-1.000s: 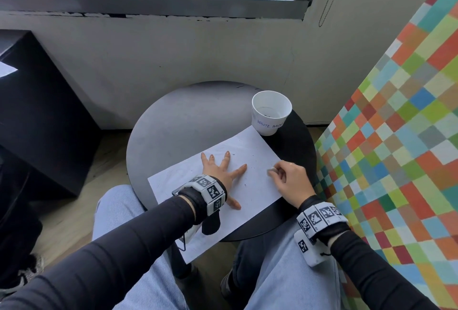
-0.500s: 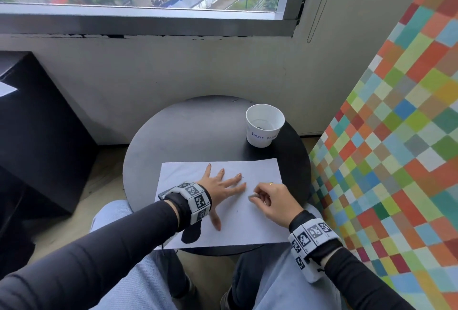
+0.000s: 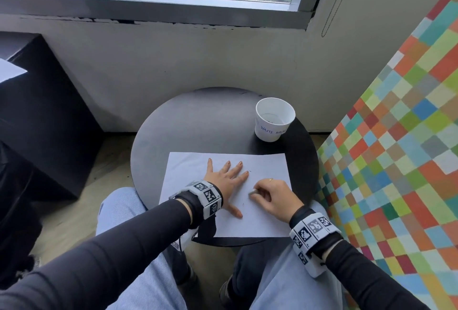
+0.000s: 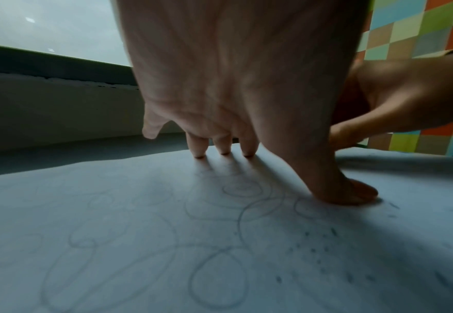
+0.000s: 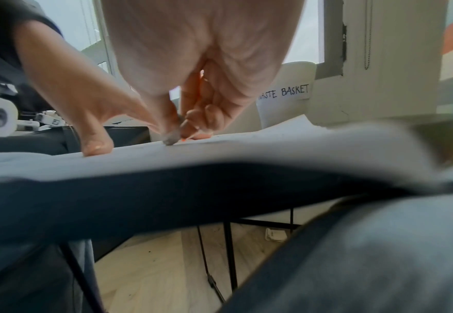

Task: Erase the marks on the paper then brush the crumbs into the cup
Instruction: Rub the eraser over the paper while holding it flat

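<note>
Pinching eraser (image 3: 252, 192) in right hand (image 3: 272, 198), left hand (image 3: 226, 178) flat, pinning paper (image 3: 267, 163) — best rubbing lightly, short strokes, avoiding creases.

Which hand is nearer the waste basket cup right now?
Right. The right hand, pinching the eraser, sits on the paper almost straight below the cup. The left hand lies flat farther left.

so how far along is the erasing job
Partly done: crumbs already dot the paper. In hand: the right hand rubs the eraser while the left hand presses the sheet flat. Left: faint loops remain, and no crumbs swept toward the cup.
</note>
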A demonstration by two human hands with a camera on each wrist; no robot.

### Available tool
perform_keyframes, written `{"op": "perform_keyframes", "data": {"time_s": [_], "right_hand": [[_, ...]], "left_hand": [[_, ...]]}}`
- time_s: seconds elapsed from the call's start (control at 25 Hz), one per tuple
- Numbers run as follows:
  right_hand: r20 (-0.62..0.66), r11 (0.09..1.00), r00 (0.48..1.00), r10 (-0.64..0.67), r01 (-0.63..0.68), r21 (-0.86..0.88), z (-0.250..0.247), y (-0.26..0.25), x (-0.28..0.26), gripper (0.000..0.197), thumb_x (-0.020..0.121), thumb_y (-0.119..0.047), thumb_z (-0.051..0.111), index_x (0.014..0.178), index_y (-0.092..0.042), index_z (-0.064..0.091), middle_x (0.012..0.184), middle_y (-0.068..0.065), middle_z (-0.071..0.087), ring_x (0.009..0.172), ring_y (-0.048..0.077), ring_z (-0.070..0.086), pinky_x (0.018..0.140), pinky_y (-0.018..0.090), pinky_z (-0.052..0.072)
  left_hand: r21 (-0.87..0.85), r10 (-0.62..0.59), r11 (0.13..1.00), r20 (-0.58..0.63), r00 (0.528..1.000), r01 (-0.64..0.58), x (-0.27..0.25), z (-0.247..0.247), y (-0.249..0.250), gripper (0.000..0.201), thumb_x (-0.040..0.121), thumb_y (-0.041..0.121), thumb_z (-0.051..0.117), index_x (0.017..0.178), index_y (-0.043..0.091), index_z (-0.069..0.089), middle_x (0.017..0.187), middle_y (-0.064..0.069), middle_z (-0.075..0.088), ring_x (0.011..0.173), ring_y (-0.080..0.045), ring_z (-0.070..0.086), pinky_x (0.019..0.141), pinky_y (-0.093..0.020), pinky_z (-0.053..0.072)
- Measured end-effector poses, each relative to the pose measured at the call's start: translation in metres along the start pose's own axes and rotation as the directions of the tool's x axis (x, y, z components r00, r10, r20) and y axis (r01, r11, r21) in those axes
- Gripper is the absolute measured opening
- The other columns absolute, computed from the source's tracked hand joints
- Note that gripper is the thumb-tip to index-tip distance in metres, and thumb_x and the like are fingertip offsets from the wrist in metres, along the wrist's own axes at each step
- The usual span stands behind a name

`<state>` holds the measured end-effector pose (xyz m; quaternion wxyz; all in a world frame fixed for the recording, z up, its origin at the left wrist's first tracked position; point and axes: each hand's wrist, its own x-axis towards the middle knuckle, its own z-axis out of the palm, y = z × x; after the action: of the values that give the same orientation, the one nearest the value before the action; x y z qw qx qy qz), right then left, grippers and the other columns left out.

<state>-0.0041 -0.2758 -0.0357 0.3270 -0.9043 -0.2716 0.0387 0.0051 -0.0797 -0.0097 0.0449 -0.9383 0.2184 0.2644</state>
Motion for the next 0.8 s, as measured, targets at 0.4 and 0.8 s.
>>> {"op": "perform_keyframes", "data": {"time_s": [0.4,0.8], "right_hand": [[0.051,0.999,0.997,-0.051,0.050,0.020,0.006,-0.006,-0.005,0.013,0.084,-0.019,0.066,0.073,-0.013,0.062,0.058,-0.012,0.049,0.053,0.000,0.044,0.058,0.009,0.032],[0.078,0.997,0.994,-0.076,0.077,-0.006,0.006,-0.010,-0.005,0.016,0.084,-0.020,0.067,0.071,-0.012,0.061,0.058,-0.014,0.046,0.052,-0.003,0.042,0.058,0.007,0.031]], "left_hand": [[0.009,-0.010,1.000,-0.006,1.000,0.011,-0.001,0.002,0.000,0.122,0.072,0.079,0.060,0.157,0.028,-0.010,0.164,0.001,-0.018,0.152,-0.029,-0.008,0.111,-0.072,-0.004],[0.021,-0.016,1.000,-0.006,1.000,0.016,0.000,0.001,0.001,0.123,0.072,0.081,0.058,0.157,0.028,-0.012,0.164,0.001,-0.020,0.152,-0.029,-0.009,0.111,-0.072,-0.006]]}}
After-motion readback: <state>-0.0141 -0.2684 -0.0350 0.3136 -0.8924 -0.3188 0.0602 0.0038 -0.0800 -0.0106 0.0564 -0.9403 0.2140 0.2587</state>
